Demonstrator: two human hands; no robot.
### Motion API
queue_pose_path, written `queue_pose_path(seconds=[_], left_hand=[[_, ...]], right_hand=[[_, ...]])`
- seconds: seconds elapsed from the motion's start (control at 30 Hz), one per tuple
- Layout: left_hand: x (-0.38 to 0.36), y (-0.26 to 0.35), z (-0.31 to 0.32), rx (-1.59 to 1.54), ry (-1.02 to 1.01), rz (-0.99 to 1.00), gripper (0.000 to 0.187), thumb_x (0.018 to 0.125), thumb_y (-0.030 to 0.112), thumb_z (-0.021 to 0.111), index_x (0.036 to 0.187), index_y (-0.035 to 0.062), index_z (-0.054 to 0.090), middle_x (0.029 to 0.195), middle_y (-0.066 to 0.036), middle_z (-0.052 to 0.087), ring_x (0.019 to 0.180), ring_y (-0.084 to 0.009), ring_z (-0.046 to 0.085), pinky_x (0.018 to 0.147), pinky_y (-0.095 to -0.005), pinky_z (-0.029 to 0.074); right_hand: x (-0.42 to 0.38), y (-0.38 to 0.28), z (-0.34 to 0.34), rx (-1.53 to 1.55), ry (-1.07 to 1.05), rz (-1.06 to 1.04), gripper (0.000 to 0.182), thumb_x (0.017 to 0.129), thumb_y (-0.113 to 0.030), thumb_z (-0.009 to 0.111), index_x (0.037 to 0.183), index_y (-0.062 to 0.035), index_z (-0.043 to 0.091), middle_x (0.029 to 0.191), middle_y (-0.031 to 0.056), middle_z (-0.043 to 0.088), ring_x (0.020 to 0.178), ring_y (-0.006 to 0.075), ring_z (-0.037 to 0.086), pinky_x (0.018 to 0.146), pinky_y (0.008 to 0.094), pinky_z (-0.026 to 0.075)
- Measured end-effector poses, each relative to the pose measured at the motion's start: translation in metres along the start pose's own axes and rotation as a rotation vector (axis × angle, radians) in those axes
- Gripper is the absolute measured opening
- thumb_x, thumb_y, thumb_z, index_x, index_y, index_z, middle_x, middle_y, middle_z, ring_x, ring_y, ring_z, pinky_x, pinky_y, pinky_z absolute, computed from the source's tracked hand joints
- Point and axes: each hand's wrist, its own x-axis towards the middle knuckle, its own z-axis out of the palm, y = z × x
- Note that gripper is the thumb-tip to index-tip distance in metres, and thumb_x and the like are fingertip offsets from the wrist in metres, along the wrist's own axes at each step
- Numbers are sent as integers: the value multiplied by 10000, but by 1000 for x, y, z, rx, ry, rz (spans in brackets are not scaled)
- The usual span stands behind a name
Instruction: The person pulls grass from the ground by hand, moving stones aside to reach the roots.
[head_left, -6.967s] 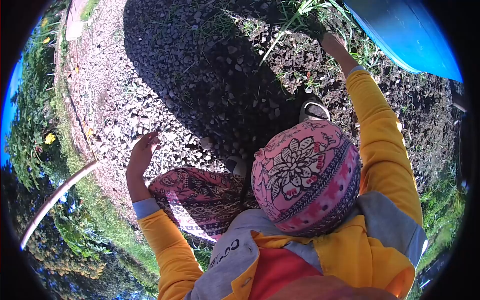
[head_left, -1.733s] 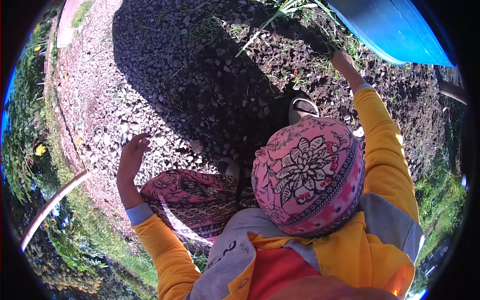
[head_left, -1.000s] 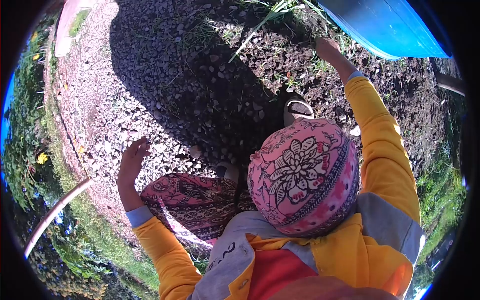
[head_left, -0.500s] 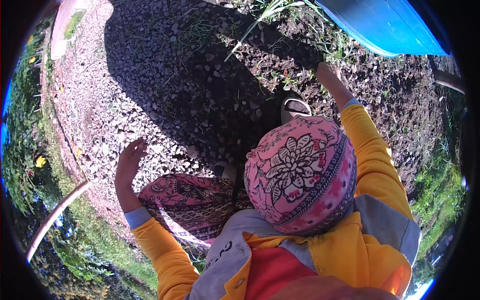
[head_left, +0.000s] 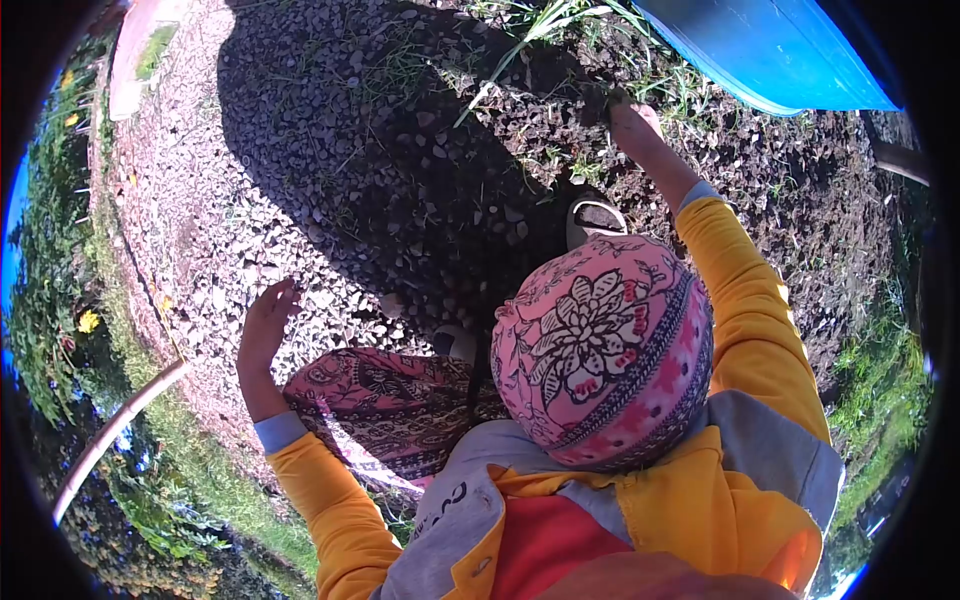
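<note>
My right hand (head_left: 636, 127) reaches down to the dark soil, at the shadow's edge, with its fingers closed. At the fingertips is a dark clump (head_left: 598, 104), too shaded to tell whether it is a weed or earth. Small green weeds (head_left: 585, 170) grow just below that hand. Out to the left, my left hand (head_left: 264, 325) hangs above the sunlit gravel (head_left: 215, 225). Its fingers are loosely bent and apart, and nothing shows in them. Between my arms are my knees in pink patterned trousers (head_left: 600, 350), with one sandal (head_left: 597, 220) visible in front.
A large blue container (head_left: 770, 50) stands at the upper right, beside long grass blades (head_left: 545, 25). A curved pale pole (head_left: 115, 430) crosses the lower left, in front of plants. Another pole (head_left: 900, 160) juts in at the right edge. My shadow covers the middle gravel.
My right hand has moved a little up and to the left, and a dark clump now shows at its fingertips. The left hand has shifted only slightly with the view.
</note>
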Motion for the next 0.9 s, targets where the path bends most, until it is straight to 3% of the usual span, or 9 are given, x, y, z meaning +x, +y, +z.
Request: queue_pose_path(seconds=[0.13, 0.27, 0.3, 0.37, 0.5, 0.63, 0.67, 0.8, 0.9], left_hand=[[2, -5, 0, 6, -3, -1, 400, 888, 294, 472, 1165, 8, 505, 959, -88, 616, 823, -129, 569, 738, -268, 422], [8, -14, -2, 32, -10, 30, 397, 890, 297, 464, 1158, 8, 508, 948, -95, 616, 829, -138, 581, 721, -273, 427], [6, -11, -2, 16, -9, 33, 394, 888, 290, 470, 1156, 4, 508, 940, -96, 617, 835, -140, 583, 722, -275, 427], [5, -5, -1, 17, -7, 26, 383, 887, 273, 477, 1157, 3, 508, 942, -97, 617, 829, -139, 579, 730, -276, 425], [6, -5, -1, 23, -18, 20, 385, 889, 271, 478, 1157, -3, 506, 944, -95, 616, 831, -133, 572, 742, -268, 421], [7, -7, 0, -11, -16, 20, 391, 886, 271, 481, 1161, -6, 505, 941, -91, 618, 827, -125, 565, 746, -264, 418], [9, -8, 0, -12, -20, 20, 394, 884, 272, 483, 1162, -6, 504, 940, -90, 618, 824, -124, 563, 747, -264, 417], [6, 0, 1, 18, -4, 16, 399, 876, 277, 488, 1162, 0, 507, 935, -90, 620, 816, -122, 559, 753, -264, 417], [5, 1, 0, 33, -5, 12, 410, 872, 277, 488, 1174, 0, 497, 938, -93, 620, 833, -131, 568, 754, -266, 420]], right_hand=[[37, 7, -16, -382, -24, 321, 109, 746, -150, 490, 708, -91, 574, 615, 74, 580, 592, 238, 572, 528, 364, 447], [49, 26, -16, -610, -193, 258, 213, 754, -243, 464, 673, -92, 591, 668, 79, 609, 641, 223, 582, 595, 324, 467], [49, 42, -6, -377, -182, 464, 238, 750, -274, 458, 673, -106, 608, 707, 87, 628, 690, 234, 601, 639, 325, 475], [51, 47, 5, -379, -177, 543, 237, 756, -258, 447, 677, -113, 616, 728, 103, 634, 699, 244, 608, 636, 343, 477], [45, 3, -17, -422, -176, 447, 192, 739, -206, 454, 655, -106, 594, 690, 114, 618, 641, 267, 599, 593, 371, 474], [16, -30, -19, -122, -131, 35, 78, 670, -129, 504, 664, -119, 581, 661, 112, 592, 627, 302, 583, 556, 377, 466], [14, -35, -11, -256, -230, -61, 87, 673, -128, 507, 710, -109, 583, 695, 111, 594, 636, 301, 579, 565, 377, 461], [29, -22, -22, -297, -113, -113, 104, 720, -127, 484, 759, -79, 568, 717, 96, 595, 681, 270, 577, 590, 355, 454], [48, 46, -6, 37, -197, 417, 226, 818, -201, 414, 821, -72, 600, 780, 113, 619, 737, 260, 585, 641, 346, 459]])
